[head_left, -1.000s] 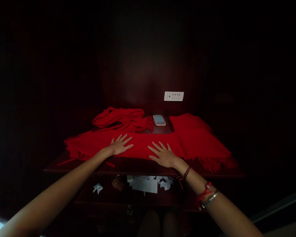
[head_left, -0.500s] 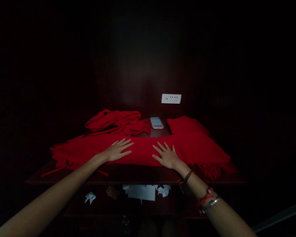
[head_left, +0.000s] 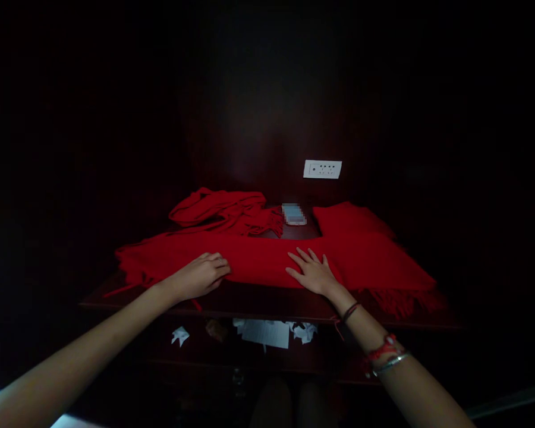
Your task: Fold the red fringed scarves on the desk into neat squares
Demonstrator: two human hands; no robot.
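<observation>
Left hand [head_left: 204, 275] is curled at the near edge of a red scarf [head_left: 261, 261], kinda dark so I can't tell if it's pinching any cloth. Right hand [head_left: 315, 275] is spread wide, palm down on that scarf, which lies across the desk [head_left: 258, 301]. Behind it: a bunched-up red cloth [head_left: 220, 208], with a phone [head_left: 293, 214] just beside its fringe.
</observation>
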